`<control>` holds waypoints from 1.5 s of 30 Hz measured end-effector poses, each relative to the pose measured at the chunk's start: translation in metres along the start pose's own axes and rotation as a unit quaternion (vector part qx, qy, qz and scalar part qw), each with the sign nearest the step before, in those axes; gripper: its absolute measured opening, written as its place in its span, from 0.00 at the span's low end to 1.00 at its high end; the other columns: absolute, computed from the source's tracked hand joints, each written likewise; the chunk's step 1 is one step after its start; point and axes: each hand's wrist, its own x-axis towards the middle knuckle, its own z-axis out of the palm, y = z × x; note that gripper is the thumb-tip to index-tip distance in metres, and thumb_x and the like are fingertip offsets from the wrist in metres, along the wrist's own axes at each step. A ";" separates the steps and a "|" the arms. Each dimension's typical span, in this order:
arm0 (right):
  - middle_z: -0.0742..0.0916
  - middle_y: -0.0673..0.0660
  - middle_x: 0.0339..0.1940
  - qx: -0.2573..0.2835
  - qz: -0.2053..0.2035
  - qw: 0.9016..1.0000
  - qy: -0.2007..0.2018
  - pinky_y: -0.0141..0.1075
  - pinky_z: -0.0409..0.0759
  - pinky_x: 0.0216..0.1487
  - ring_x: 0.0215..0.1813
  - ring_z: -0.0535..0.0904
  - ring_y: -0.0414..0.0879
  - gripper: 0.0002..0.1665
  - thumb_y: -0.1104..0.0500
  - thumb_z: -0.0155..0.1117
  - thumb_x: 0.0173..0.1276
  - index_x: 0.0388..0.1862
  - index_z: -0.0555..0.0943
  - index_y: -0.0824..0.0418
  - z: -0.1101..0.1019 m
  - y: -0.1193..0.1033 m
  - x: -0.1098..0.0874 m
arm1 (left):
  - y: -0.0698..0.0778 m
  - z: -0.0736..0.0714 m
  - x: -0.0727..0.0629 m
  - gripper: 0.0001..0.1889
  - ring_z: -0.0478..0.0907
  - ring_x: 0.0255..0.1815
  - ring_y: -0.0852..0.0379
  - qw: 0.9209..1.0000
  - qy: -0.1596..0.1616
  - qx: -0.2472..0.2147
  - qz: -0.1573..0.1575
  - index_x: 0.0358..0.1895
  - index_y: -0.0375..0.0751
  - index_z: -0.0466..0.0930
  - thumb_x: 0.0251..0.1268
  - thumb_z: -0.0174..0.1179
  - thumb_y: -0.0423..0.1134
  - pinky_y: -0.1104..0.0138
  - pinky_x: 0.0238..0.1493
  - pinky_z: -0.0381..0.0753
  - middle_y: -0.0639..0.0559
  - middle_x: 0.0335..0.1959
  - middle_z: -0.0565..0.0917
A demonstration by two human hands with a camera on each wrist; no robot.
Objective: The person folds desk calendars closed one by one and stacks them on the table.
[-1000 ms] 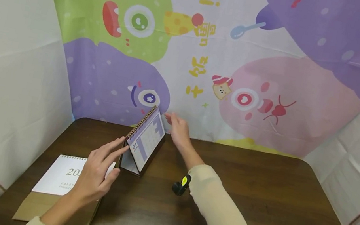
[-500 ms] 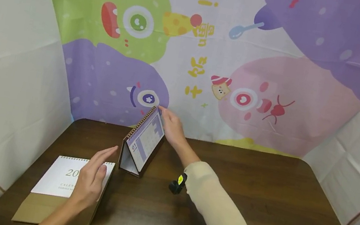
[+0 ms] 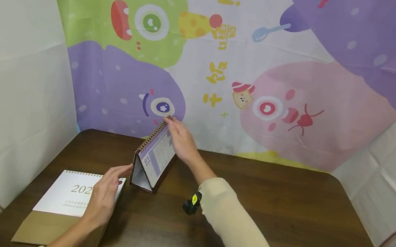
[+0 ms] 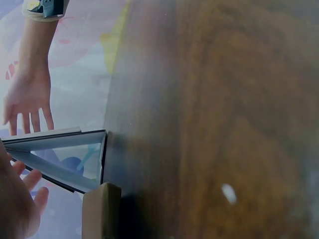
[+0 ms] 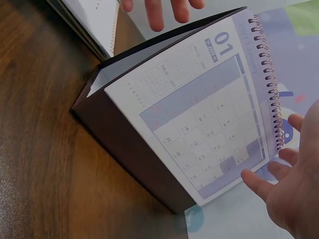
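A purple-and-white desk calendar (image 3: 154, 161) stands tent-like on its dark base, its January page facing right. My right hand (image 3: 183, 142) is at its far top end, fingers extended by the spiral binding (image 5: 269, 84); the thumb lies in front of the page in the right wrist view. Beside the near end is my left hand (image 3: 102, 200), fingers fairly straight and fingertips close to the calendar's edge; contact is unclear. In the left wrist view the calendar's triangular hollow end (image 4: 75, 154) shows between both hands. Neither hand visibly grips it.
A second calendar (image 3: 64, 192), white page on a tan base, lies at the left of the dark wooden table (image 3: 283, 227), partly behind my left hand. A cartoon-printed cloth (image 3: 212, 130) hangs at the table's far edge, with white cloth walls on both sides.
My right hand has moved left onto the calendar's far top end. My left hand drew back from the near top corner, then came slightly toward the near end again. The calendar has barely moved.
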 end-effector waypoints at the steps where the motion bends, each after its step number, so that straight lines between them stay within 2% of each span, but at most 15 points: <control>1: 0.67 0.62 0.94 -0.002 0.000 1.000 -0.006 0.59 0.56 0.96 0.95 0.61 0.61 0.32 0.46 0.39 0.96 0.85 0.77 0.55 0.000 0.000 -0.001 | 0.002 0.000 0.000 0.25 0.83 0.65 0.76 1.000 0.001 0.002 -0.002 0.71 0.31 0.85 0.87 0.41 0.27 0.83 0.61 0.79 0.33 0.61 0.89; 6: 0.64 0.58 0.96 -0.026 -0.002 0.999 -0.024 0.62 0.56 0.96 0.96 0.58 0.60 0.32 0.45 0.38 0.96 0.86 0.76 0.53 0.001 -0.001 -0.002 | 0.003 0.001 0.003 0.25 0.83 0.63 0.76 1.000 0.002 0.006 -0.009 0.71 0.31 0.85 0.88 0.40 0.28 0.83 0.59 0.78 0.33 0.61 0.89; 13: 0.64 0.57 0.96 -0.037 -0.005 0.999 -0.031 0.59 0.55 0.97 0.97 0.58 0.58 0.32 0.45 0.37 0.97 0.84 0.79 0.53 0.000 -0.005 -0.005 | 0.004 0.001 0.006 0.25 0.83 0.61 0.75 1.000 -0.001 0.003 -0.020 0.71 0.29 0.85 0.90 0.38 0.30 0.85 0.57 0.79 0.31 0.61 0.88; 19: 0.64 0.54 0.96 -0.046 -0.002 0.998 -0.033 0.62 0.55 0.96 0.96 0.58 0.58 0.34 0.42 0.35 0.96 0.84 0.78 0.50 0.001 -0.005 -0.003 | 0.003 -0.001 0.007 0.26 0.76 0.62 0.83 1.000 -0.001 0.012 -0.029 0.71 0.26 0.84 0.90 0.37 0.30 0.85 0.56 0.81 0.29 0.61 0.87; 25: 0.63 0.54 0.97 -0.046 -0.005 0.998 -0.035 0.63 0.55 0.96 0.97 0.58 0.59 0.34 0.42 0.34 0.96 0.85 0.78 0.50 0.001 -0.004 -0.003 | 0.001 -0.003 0.008 0.26 0.73 0.65 0.86 1.000 -0.001 0.012 -0.024 0.72 0.25 0.82 0.90 0.37 0.30 0.85 0.58 0.80 0.26 0.64 0.86; 27: 0.63 0.54 0.97 -0.045 -0.006 0.998 -0.034 0.62 0.55 0.96 0.97 0.58 0.59 0.34 0.42 0.34 0.97 0.85 0.77 0.50 0.001 -0.003 -0.003 | -0.003 -0.003 0.008 0.26 0.74 0.65 0.85 1.000 -0.001 0.011 -0.018 0.74 0.27 0.82 0.90 0.37 0.31 0.85 0.59 0.80 0.26 0.66 0.85; 30: 0.62 0.54 0.97 -0.044 -0.009 0.998 -0.037 0.62 0.55 0.96 0.97 0.57 0.59 0.34 0.43 0.34 0.97 0.85 0.77 0.50 0.001 -0.002 -0.004 | -0.022 -0.003 0.004 0.25 0.78 0.65 0.78 1.000 -0.003 0.003 -0.008 0.76 0.32 0.81 0.92 0.39 0.34 0.81 0.59 0.82 0.30 0.68 0.85; 33: 0.62 0.55 0.97 -0.041 -0.013 0.998 -0.039 0.62 0.55 0.96 0.97 0.57 0.59 0.33 0.43 0.35 0.97 0.86 0.77 0.51 0.001 -0.002 -0.005 | -0.048 -0.002 -0.001 0.26 0.83 0.63 0.71 1.000 -0.002 0.006 -0.011 0.80 0.41 0.80 0.93 0.39 0.37 0.80 0.60 0.83 0.39 0.72 0.85; 36: 0.62 0.56 0.97 -0.039 -0.014 0.998 -0.036 0.61 0.55 0.96 0.97 0.57 0.59 0.33 0.44 0.35 0.97 0.85 0.77 0.52 0.002 -0.001 -0.005 | -0.053 -0.004 0.000 0.26 0.88 0.64 0.60 1.000 -0.004 0.004 -0.004 0.82 0.43 0.78 0.94 0.40 0.40 0.78 0.63 0.83 0.42 0.75 0.85; 37: 0.62 0.56 0.97 -0.038 -0.012 0.999 -0.035 0.61 0.55 0.96 0.97 0.57 0.59 0.33 0.44 0.36 0.97 0.85 0.77 0.52 0.002 -0.001 -0.006 | -0.050 -0.004 0.000 0.26 0.88 0.66 0.56 1.000 -0.005 0.016 -0.010 0.83 0.42 0.77 0.93 0.39 0.39 0.80 0.67 0.80 0.41 0.77 0.84; 40: 0.63 0.57 0.97 -0.036 -0.010 0.999 -0.028 0.60 0.55 0.97 0.97 0.58 0.59 0.33 0.44 0.36 0.97 0.84 0.78 0.53 0.002 -0.001 -0.006 | -0.025 -0.007 0.007 0.27 0.84 0.72 0.36 0.999 -0.010 0.026 -0.018 0.84 0.36 0.74 0.93 0.39 0.39 0.85 0.74 0.70 0.31 0.77 0.81; 41: 0.63 0.57 0.97 -0.034 -0.009 0.999 -0.027 0.60 0.55 0.97 0.97 0.58 0.59 0.33 0.44 0.37 0.97 0.84 0.78 0.53 0.002 -0.001 -0.006 | -0.019 -0.008 0.008 0.28 0.81 0.75 0.33 0.999 -0.012 0.037 -0.027 0.84 0.35 0.73 0.93 0.38 0.38 0.88 0.75 0.64 0.30 0.78 0.80; 43: 0.63 0.57 0.96 -0.036 -0.006 0.999 -0.025 0.60 0.55 0.96 0.96 0.58 0.59 0.32 0.45 0.37 0.97 0.84 0.78 0.53 0.002 0.000 -0.006 | -0.006 -0.010 0.013 0.28 0.77 0.75 0.25 0.998 -0.013 0.047 -0.043 0.84 0.32 0.72 0.93 0.36 0.37 0.91 0.74 0.59 0.26 0.79 0.78; 45: 0.63 0.57 0.96 -0.037 -0.004 0.999 -0.025 0.60 0.55 0.96 0.96 0.58 0.59 0.32 0.44 0.37 0.97 0.84 0.78 0.53 0.002 0.000 -0.006 | -0.001 -0.012 0.016 0.28 0.78 0.73 0.27 0.997 -0.011 0.055 -0.049 0.84 0.31 0.72 0.93 0.35 0.36 0.92 0.71 0.62 0.25 0.79 0.77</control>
